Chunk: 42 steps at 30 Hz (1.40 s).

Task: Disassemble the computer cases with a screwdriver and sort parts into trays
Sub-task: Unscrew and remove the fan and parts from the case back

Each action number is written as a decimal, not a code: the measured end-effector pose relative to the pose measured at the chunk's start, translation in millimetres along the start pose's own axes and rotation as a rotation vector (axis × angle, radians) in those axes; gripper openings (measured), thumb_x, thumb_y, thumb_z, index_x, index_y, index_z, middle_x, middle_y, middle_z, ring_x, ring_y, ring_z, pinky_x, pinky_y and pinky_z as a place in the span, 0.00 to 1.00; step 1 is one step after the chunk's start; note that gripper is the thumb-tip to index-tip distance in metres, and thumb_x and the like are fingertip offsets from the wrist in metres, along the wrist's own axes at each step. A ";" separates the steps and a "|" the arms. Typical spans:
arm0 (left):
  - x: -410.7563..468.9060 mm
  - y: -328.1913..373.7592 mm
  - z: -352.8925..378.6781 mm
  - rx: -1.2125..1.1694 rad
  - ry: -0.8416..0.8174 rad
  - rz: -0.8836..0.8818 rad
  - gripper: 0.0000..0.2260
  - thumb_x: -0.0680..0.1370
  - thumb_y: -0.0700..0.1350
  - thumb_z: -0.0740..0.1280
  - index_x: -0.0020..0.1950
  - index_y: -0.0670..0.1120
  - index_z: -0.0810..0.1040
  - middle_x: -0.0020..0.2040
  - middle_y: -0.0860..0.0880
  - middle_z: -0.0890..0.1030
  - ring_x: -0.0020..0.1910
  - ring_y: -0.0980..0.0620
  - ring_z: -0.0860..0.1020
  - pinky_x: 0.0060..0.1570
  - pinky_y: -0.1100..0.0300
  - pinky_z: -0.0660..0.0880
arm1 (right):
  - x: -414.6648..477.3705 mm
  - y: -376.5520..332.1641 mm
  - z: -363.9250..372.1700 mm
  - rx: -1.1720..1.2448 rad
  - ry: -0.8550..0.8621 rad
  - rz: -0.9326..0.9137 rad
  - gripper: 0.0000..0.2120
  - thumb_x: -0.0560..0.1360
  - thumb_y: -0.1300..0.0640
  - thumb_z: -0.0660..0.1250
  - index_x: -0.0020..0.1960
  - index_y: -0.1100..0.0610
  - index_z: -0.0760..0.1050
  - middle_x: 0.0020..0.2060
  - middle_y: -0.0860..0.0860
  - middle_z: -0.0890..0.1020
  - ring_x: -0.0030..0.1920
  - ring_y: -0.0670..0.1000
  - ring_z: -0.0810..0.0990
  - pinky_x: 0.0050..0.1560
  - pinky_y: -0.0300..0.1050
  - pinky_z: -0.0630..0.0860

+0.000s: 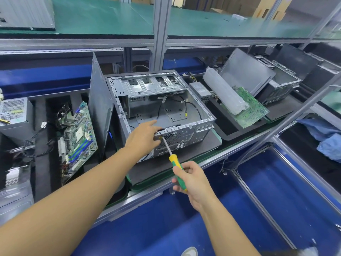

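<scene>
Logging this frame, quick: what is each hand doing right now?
Left hand: open, fingers straight, on the computer case rear edge.
Right hand: grips the screwdriver handle.

No text is legible anywhere (all blurred).

An electronics teardown workshop run as a factory line: aluminium-profile framing [159, 34], green bench mats [103, 17], black foam trays [41, 172] holding a bare motherboard [78, 137] and a power supply [13, 112], gutted computer cases [156, 85] in a row, and cardboard cartons [266, 8] behind.
</scene>
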State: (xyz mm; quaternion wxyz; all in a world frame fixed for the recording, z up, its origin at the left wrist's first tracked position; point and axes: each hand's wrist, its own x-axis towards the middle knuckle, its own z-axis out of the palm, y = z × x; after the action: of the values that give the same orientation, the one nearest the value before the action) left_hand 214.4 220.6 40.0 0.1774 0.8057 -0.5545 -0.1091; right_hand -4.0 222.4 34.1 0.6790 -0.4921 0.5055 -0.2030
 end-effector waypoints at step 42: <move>-9.6 55.1 54.6 -1.887 0.146 -0.910 0.12 0.81 0.42 0.58 0.38 0.44 0.71 0.31 0.48 0.75 0.34 0.48 0.78 0.39 0.53 0.78 | 11.5 16.5 -49.1 -0.061 -0.118 -0.062 0.08 0.70 0.56 0.72 0.48 0.49 0.79 0.42 0.50 0.80 0.35 0.49 0.77 0.26 0.41 0.67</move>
State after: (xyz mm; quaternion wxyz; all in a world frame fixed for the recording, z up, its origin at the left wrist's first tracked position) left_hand 143.5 202.8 12.3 0.7087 0.4775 0.1226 -0.5047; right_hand -46.4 197.9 13.8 0.6857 -0.5392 0.4550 -0.1789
